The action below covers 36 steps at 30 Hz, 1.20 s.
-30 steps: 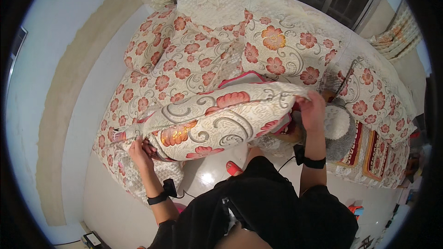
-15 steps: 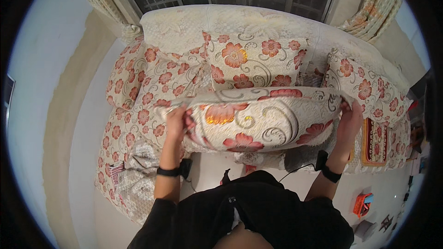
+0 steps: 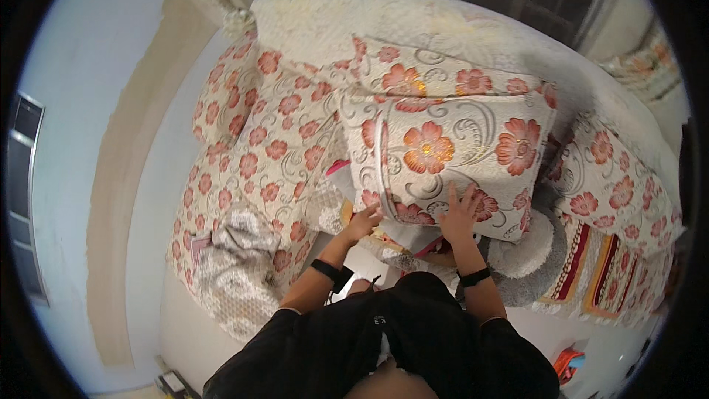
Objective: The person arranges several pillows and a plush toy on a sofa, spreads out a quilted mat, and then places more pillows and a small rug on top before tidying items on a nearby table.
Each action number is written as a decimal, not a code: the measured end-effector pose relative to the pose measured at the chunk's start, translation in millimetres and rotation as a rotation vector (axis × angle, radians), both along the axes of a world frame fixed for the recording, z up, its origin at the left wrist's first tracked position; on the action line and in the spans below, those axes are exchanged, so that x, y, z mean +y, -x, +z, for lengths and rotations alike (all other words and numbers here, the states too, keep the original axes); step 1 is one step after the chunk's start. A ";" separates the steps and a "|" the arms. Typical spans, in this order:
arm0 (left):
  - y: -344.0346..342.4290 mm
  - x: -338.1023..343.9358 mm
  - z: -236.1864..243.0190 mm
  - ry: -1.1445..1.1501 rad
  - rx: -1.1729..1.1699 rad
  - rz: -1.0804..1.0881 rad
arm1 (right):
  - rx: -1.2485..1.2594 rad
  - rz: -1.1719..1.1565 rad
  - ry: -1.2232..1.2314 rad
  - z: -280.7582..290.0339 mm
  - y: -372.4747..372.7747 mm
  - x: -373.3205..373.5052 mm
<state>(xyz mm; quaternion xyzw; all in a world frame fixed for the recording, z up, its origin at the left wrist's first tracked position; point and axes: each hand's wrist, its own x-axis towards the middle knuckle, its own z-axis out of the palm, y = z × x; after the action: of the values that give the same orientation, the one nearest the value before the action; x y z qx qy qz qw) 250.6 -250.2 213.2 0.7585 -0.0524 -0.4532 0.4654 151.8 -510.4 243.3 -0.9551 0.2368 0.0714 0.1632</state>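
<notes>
A cream cushion with red flowers and grey scrolls (image 3: 473,133) leans on the sofa, its face turned up toward me. My right hand (image 3: 459,213) lies on the cushion's lower front, fingers spread. At the cushion's lower left corner, my left hand (image 3: 362,223) has its fingers stretched out beside the fabric; whether it presses on it I cannot tell. Another matching cushion (image 3: 473,77) stands behind, partly covered by the front one. Black bands circle both of my wrists.
A flowered cushion (image 3: 605,155) leans at the right, and one (image 3: 221,96) at the far left. A crumpled pale cloth (image 3: 240,270) lies on the left seat. Grey and white fluffy fabric (image 3: 528,247) sits right of my right hand. An orange basket (image 3: 567,364) stands on the floor.
The cushion, earlier held by its two sides in my hands, now leans against the one behind. Both hands have let go of its sides and come closer together at its lower edge.
</notes>
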 end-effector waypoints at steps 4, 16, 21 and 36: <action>6.3 86.3 -11.8 0.089 0.031 0.552 | 0.025 0.033 0.020 7.3 -20.9 8.4; 149.4 343.5 -93.3 -0.210 -0.161 0.978 | 0.308 0.300 -0.117 54.4 -95.5 79.2; 168.5 414.9 -92.5 -0.091 0.284 1.335 | -0.137 0.737 -0.030 44.1 -134.8 213.3; 220.6 699.4 -142.1 0.383 0.614 2.005 | 0.752 1.267 -0.535 -110.2 -107.7 783.9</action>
<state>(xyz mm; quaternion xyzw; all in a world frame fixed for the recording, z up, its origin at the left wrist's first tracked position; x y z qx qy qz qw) 30.0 449.2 71.1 0.2227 0.6451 -0.0189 0.7306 259.5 273.5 133.0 -0.7482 -0.3391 0.5241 0.2248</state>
